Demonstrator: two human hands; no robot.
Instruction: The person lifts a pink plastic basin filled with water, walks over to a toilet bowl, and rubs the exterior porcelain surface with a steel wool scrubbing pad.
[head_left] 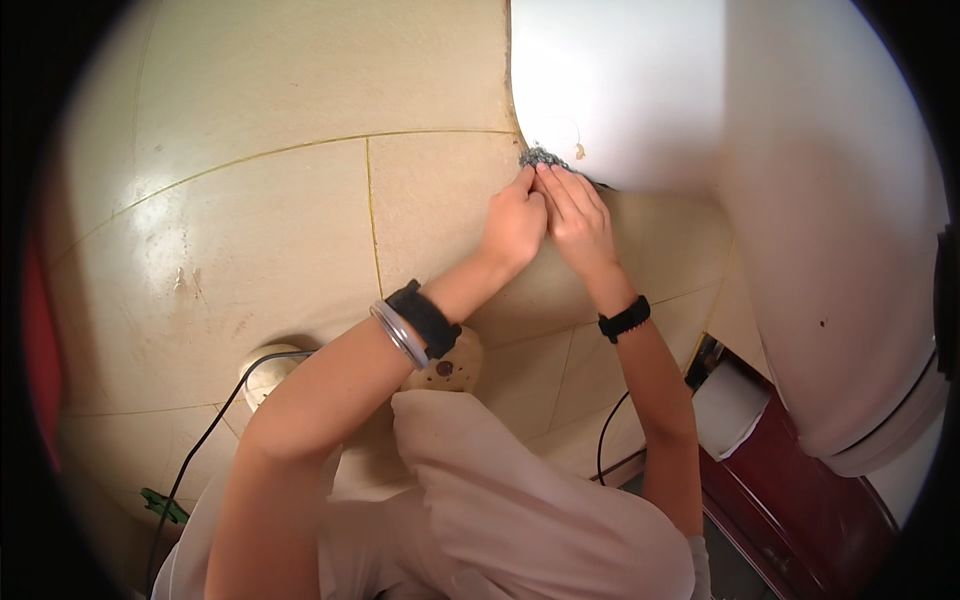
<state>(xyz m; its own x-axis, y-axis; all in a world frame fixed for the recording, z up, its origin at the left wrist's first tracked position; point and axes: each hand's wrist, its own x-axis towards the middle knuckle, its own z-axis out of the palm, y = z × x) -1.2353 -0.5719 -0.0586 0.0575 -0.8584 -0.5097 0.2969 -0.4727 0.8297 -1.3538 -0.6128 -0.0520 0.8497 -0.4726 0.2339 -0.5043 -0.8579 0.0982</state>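
A grey, frizzy scouring pad [543,157] that looks like steel wool is pressed against the lower corner of a smooth white panel [620,90], where it meets the beige tiled floor. My left hand [515,230] is closed at its near side, with thumb and fingers pinched on the pad. Beside it and touching it, my right hand [580,222] has its fingers together, stretched over the pad and pushing on it. A small brownish scrap [579,151] clings to the white surface just beyond the pad. The fingers partly hide the pad.
Beige floor tiles [250,220] with yellowish joints spread to the left. A curved white fixture [840,250] rises at the right, above a dark red glossy box [790,490]. Black cables [200,440] run by both arms. Something green [163,506] lies at the lower left.
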